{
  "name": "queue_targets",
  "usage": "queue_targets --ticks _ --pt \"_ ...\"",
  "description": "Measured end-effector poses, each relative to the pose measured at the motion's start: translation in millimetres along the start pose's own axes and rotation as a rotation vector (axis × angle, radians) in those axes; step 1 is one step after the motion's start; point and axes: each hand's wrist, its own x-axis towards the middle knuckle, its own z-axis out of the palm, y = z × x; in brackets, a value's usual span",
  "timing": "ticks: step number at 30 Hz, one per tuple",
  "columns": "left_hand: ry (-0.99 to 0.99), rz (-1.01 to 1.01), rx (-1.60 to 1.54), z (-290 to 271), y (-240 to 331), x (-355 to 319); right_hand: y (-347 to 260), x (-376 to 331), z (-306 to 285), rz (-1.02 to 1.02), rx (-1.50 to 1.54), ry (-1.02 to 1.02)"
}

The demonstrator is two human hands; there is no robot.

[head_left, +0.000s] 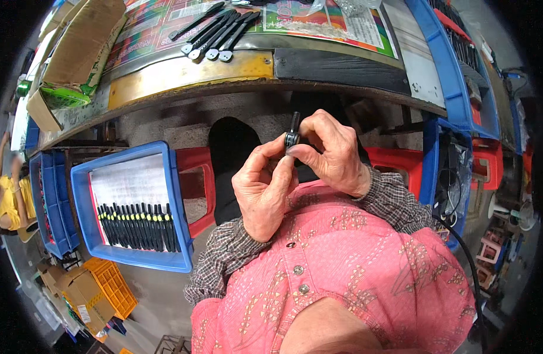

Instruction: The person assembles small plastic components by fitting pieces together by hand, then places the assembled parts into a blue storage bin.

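Above my lap, my left hand (264, 186) and my right hand (335, 152) meet at a small black part (292, 139) with a short dark stem pointing up. Thumb and fingertips of both hands pinch its rounded end, so much of it is hidden. Further off, on the workbench, lies a bunch of long black sticks (218, 36) with pale grey rounded ends toward me. To my left, a blue tray (178, 203) holds a row of similar black sticks (139, 227) with yellow-green spots, laid side by side on white sheeting.
The wooden bench edge (189, 88) runs across in front of me. An open cardboard box (77, 53) stands at its left end. Red stools (196, 189) flank my legs. Blue crates (448, 65) stand on the right. A person in yellow (15, 197) is at far left.
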Motion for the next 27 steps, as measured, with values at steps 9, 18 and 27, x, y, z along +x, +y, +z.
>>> queue_targets --ticks 9,18,27 --pt "-0.005 -0.005 0.046 -5.6 1.5 -1.2 5.5 -4.0 13.4 -0.069 -0.074 0.011" --pt "0.07 0.174 0.099 -7.2 -16.5 -3.0 3.9 -10.8 22.8 0.019 -0.126 -0.037" --pt "0.076 0.118 0.072 -21.2 3.4 -9.2 -11.3 -2.7 24.5 0.004 -0.025 -0.146"
